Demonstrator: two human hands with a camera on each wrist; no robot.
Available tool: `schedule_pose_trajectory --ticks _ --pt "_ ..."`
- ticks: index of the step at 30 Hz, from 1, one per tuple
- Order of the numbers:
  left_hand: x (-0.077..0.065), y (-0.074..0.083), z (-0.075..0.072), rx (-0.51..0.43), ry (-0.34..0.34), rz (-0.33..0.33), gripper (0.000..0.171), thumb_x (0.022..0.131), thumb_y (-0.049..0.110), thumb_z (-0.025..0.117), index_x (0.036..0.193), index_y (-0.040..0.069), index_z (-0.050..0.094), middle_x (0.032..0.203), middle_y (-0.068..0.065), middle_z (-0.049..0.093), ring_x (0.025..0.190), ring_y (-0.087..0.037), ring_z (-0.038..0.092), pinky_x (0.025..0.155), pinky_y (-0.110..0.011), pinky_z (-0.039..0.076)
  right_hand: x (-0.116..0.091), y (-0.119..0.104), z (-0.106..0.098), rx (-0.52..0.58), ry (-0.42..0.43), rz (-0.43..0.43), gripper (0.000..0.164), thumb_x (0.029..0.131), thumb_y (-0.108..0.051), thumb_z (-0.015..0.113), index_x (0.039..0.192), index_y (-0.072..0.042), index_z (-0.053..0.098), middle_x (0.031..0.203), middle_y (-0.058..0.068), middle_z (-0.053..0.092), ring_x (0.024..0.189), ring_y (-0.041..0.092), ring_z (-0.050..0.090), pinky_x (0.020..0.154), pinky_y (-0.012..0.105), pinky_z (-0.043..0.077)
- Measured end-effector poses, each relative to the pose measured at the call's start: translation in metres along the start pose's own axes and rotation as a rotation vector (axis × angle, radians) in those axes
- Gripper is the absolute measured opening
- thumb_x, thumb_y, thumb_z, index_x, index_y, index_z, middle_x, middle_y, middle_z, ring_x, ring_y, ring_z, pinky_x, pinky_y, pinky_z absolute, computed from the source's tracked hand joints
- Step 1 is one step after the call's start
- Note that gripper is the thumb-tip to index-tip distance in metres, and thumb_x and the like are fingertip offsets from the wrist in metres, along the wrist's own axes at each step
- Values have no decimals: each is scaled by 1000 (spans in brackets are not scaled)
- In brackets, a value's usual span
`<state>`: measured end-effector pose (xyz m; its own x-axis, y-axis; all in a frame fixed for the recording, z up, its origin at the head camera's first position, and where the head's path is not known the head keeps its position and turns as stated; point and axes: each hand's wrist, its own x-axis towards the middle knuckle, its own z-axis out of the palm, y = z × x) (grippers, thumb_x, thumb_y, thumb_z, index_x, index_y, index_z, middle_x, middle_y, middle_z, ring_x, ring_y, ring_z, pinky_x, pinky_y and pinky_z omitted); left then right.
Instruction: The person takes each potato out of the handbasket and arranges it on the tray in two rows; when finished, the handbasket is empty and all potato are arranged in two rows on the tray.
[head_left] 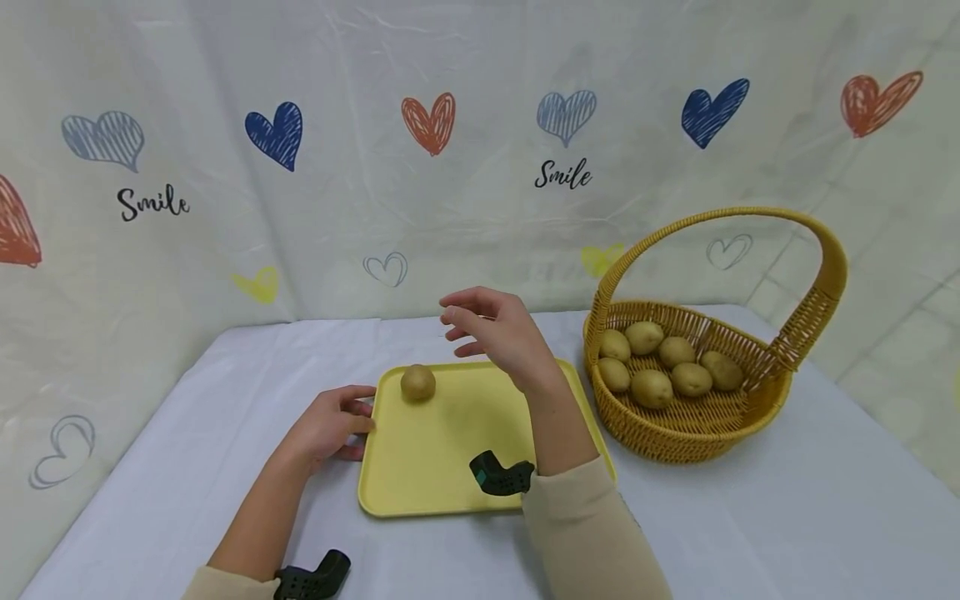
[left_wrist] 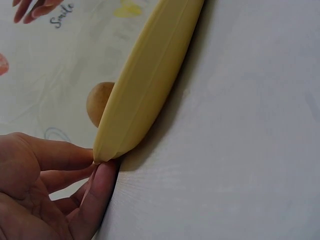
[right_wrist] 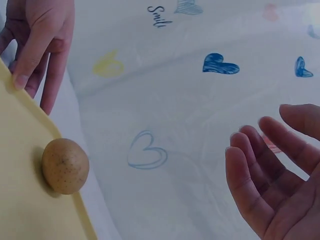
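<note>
White sheeting [head_left: 480, 50] with printed hearts and the word "Smile" hangs behind the tabletop [head_left: 225, 433], which is covered by pale fabric. On it lies a smooth yellow tray [head_left: 435, 475] with rounded corners; its longer side runs from left to right in the head view. One potato [head_left: 417, 383] rests near the far left corner of this tray. It is almost round, so I cannot tell where its long axis points; its brown skin carries small dark specks. To the right of the tray stands a woven golden basket [head_left: 675, 450] with a high arched handle, and seven roundish potatoes [head_left: 651, 388] lie inside. The left hand [head_left: 330, 425] has its grip clamped on the left rim of the tray. The right hand [head_left: 497, 332] hangs above the far part of the tray, its grip apart, fingers slightly bent.
</note>
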<state>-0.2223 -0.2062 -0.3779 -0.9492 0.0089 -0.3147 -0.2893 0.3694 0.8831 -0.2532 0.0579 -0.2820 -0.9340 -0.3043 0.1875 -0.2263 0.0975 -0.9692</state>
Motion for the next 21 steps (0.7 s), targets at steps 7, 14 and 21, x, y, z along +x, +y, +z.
schedule_pose_trajectory --ticks 7,14,21 --pt "-1 1 0 8 -9 6 61 94 -1 65 153 6 47 122 -15 54 92 -22 61 68 -35 64 -7 -10 -9 45 48 -55 24 100 -20 66 122 -14 72 111 13 70 102 33 70 83 40 64" --pt "1 1 3 3 -15 15 61 94 -1 64 152 7 48 123 -15 54 93 -22 62 70 -36 64 -20 -22 -23 62 106 -109 26 101 -17 64 126 -14 70 113 14 69 102 35 69 83 39 64" --pt "2 -3 -1 0 -32 39 61 95 0 63 153 4 45 123 -16 53 90 -21 62 68 -36 64 -30 -29 -32 62 116 -145 28 101 -15 64 128 -9 69 109 10 71 96 26 70 82 38 64"
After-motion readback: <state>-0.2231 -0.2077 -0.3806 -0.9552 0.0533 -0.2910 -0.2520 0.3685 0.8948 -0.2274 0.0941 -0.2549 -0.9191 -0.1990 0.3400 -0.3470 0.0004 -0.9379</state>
